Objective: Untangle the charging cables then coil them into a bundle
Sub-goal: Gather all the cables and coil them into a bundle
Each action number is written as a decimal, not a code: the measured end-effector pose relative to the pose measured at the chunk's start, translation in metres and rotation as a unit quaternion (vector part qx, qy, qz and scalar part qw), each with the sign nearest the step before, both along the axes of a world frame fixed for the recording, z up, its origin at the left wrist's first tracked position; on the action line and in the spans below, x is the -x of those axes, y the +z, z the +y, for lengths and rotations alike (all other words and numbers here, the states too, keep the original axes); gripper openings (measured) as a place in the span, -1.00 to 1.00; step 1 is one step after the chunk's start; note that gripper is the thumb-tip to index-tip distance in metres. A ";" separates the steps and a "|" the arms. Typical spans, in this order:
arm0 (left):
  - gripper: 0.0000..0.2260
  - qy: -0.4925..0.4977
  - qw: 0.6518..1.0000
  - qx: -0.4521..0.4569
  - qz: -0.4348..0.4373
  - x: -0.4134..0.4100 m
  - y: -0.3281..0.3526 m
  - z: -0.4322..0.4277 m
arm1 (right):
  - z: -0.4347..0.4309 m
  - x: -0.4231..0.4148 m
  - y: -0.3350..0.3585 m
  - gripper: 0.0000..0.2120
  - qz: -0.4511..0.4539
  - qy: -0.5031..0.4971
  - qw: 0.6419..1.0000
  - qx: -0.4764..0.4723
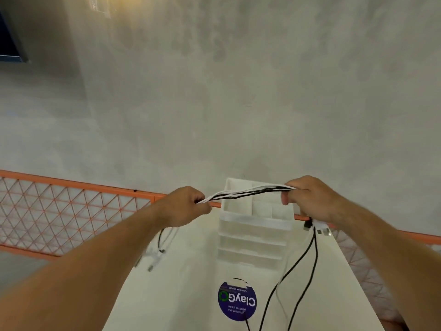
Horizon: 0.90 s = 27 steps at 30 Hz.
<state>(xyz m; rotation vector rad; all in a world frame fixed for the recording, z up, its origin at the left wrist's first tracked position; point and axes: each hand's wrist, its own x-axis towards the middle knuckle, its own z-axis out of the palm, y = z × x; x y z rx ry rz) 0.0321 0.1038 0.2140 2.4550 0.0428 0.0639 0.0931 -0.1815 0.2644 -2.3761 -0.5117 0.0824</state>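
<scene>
A bunch of black and white charging cables (248, 192) is stretched level between my two raised hands, above the white table (181, 290). My left hand (185, 206) is closed on the left end, with cable tails and plugs (156, 255) hanging below it. My right hand (307, 199) grips the right end. Several plugs (318, 229) stick out under that fist, and two black cables (298, 271) drop from there to the table.
A white and clear drawer organiser (255, 225) stands on the table right under the stretched cables. A round dark blue sticker (237, 301) lies near the front. An orange mesh railing (71, 209) runs behind the table, before a grey wall.
</scene>
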 end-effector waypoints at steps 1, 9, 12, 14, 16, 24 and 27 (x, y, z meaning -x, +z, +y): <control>-0.69 0.011 1.000 -0.017 -0.001 0.000 -0.003 0.004 | -0.010 -0.005 -0.004 -0.75 0.003 -0.012 1.000 -0.003; -0.71 -0.021 0.996 -0.082 -0.025 -0.005 0.018 -0.024 | -0.045 -0.017 -0.045 -0.86 0.103 -0.006 0.974 0.201; -0.70 -0.057 0.992 -0.107 -0.029 -0.007 0.029 -0.041 | -0.034 -0.010 -0.046 -0.25 0.140 0.039 0.963 0.228; -0.70 -0.073 0.988 -0.129 -0.035 -0.008 0.033 -0.054 | -0.012 0.000 -0.042 -0.04 0.148 0.079 0.974 0.150; -0.71 -0.085 0.986 -0.138 -0.036 -0.009 0.035 -0.065 | 0.014 0.006 -0.041 -0.15 0.093 0.119 0.984 0.093; -0.70 -0.083 0.985 -0.143 -0.047 -0.004 0.039 -0.058 | 0.057 0.017 -0.038 -0.79 0.041 0.094 0.994 0.034; -0.70 -0.083 0.986 -0.133 -0.051 -0.003 0.036 -0.048 | 0.060 0.018 -0.031 -0.74 0.047 0.098 0.994 0.033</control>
